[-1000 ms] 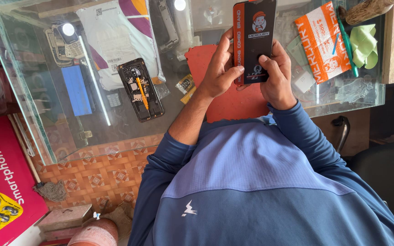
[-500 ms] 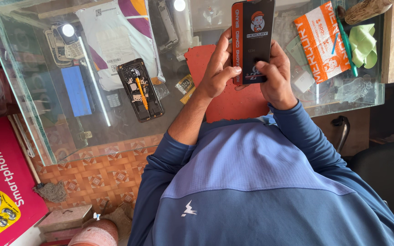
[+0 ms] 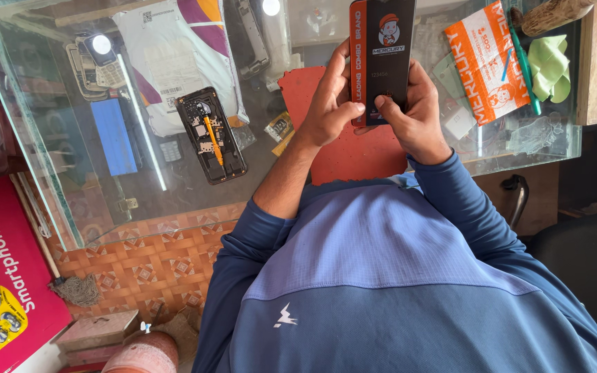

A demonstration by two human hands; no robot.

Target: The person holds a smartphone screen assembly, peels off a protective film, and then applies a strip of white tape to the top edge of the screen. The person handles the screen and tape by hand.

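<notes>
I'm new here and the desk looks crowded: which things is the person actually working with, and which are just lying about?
In hand:
left hand
right hand
black and orange packet, held by both

Lying about:
opened phone
red mat
orange packet
green cloth
glass desk

Phone repair shop: glass counter [image 3: 70,207], opened phone [image 3: 211,135], spare parts beneath.
</notes>
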